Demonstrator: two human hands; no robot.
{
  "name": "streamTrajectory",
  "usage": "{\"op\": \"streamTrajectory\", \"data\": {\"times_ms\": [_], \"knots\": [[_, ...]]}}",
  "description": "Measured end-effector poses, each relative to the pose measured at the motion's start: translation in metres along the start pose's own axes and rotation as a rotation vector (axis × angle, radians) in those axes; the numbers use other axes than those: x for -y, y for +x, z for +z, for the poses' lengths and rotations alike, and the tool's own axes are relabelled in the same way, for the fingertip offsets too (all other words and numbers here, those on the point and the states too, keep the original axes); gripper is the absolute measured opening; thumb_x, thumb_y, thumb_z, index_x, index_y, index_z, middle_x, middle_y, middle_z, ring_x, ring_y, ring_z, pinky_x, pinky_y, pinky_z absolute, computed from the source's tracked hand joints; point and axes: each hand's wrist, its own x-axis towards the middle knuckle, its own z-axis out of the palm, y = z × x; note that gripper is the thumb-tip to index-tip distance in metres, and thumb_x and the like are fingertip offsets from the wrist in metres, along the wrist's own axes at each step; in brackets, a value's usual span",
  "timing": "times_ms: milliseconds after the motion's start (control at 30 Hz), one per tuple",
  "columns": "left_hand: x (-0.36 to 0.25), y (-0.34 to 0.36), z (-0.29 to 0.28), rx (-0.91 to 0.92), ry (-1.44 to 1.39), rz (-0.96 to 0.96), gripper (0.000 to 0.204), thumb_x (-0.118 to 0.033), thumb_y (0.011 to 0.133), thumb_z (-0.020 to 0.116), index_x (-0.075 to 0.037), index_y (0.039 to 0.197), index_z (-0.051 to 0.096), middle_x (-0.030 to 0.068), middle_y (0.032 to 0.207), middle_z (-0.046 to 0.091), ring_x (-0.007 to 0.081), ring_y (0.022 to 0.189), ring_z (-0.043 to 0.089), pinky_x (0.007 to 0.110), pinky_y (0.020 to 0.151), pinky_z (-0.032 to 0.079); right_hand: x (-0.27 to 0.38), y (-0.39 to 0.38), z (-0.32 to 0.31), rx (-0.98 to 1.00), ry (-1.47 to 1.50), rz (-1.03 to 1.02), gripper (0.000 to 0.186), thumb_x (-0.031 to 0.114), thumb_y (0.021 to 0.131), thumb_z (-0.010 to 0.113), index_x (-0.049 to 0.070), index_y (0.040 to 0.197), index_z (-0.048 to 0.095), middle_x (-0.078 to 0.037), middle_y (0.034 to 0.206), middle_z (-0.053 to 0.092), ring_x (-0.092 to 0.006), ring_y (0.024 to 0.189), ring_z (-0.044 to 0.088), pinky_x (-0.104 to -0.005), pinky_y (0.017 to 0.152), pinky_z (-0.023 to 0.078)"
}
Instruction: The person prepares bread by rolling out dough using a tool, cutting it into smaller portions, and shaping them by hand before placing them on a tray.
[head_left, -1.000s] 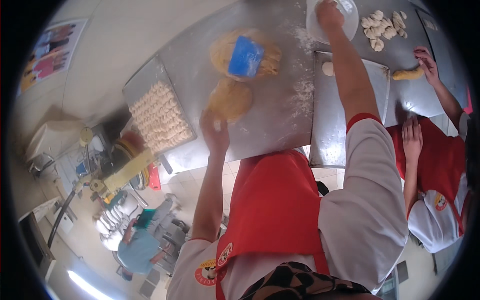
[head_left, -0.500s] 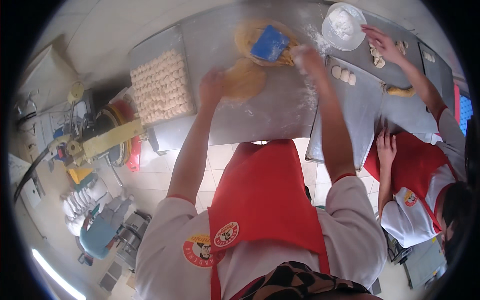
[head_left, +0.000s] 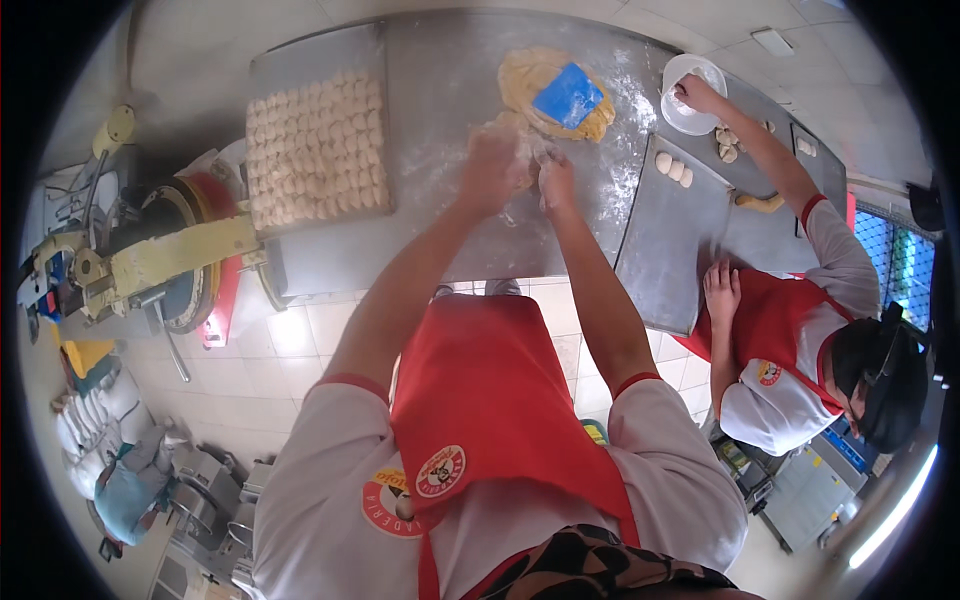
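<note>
My left hand point(head_left: 490, 172), smeared by motion, is at a flattened piece of dough point(head_left: 512, 128) on the metal table; its fingers cannot be made out. Close beside it, my right hand point(head_left: 556, 183) is closed at the right edge of that piece, its fingertips whitened with flour. What they pinch is too blurred to name. Just beyond both hands lies a larger yellowish mass of dough point(head_left: 520, 80). A blue flat scraper point(head_left: 567, 96), dusted with flour, rests on top of it.
A tray point(head_left: 318, 226) packed with rows of dough balls point(head_left: 318, 145) stands left. At right, a co-worker's hand point(head_left: 700, 94) reaches into a white flour bowl point(head_left: 690, 118). Another tray point(head_left: 665, 235) bears several dough pieces point(head_left: 673, 169). A yellowish machine point(head_left: 180, 250) stands lower left.
My right hand has moved left from the floured area to beside my left hand. My left hand has shifted right with the dough piece. The co-worker's hand has gone into the bowl.
</note>
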Motion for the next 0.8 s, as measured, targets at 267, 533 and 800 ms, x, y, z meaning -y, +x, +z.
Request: {"op": "streamTrajectory", "data": {"times_ms": [267, 533, 800], "knots": [[0.013, 0.032, -0.005, -0.107, 0.479, -0.212, 0.058, -0.037, 0.103, 0.051, -0.014, 0.156, 0.040, 0.0129, 0.165, 0.034, 0.0362, 0.154, 0.027, 0.061, 0.125, 0.015, -0.006, -0.070, 0.020, 0.276, -1.218, -0.788, 0.067, 0.022, 0.086, 0.071, -0.002, 0.145, 0.050, -0.034, 0.154, 0.037, -0.0462, 0.142, 0.040, -0.0499, 0.113, 0.040], [-0.004, 0.060, -0.006, -0.048, 0.539, -0.205, 0.061, -0.039, 0.102, 0.054, -0.017, 0.157, 0.038, 0.0168, 0.163, 0.037, 0.0373, 0.153, 0.030, 0.056, 0.126, 0.017, 0.049, -0.027, 0.006, 0.608, -1.119, -0.549, 0.069, 0.030, 0.080, 0.079, -0.001, 0.137, 0.057, -0.028, 0.152, 0.047, -0.0440, 0.144, 0.040, -0.0496, 0.116, 0.038], [-0.012, 0.023, -0.025, -0.050, 0.192, 0.080, 0.031, -0.029, 0.098, 0.063, -0.010, 0.122, 0.068, 0.0162, 0.121, 0.070, 0.0370, 0.113, 0.064, 0.049, 0.098, 0.049, 0.045, -0.004, -0.023, 0.233, -0.566, -0.598, 0.059, 0.019, 0.080, 0.076, 0.005, 0.135, 0.060, -0.021, 0.135, 0.062, -0.0408, 0.126, 0.057, -0.0485, 0.109, 0.044]]}}
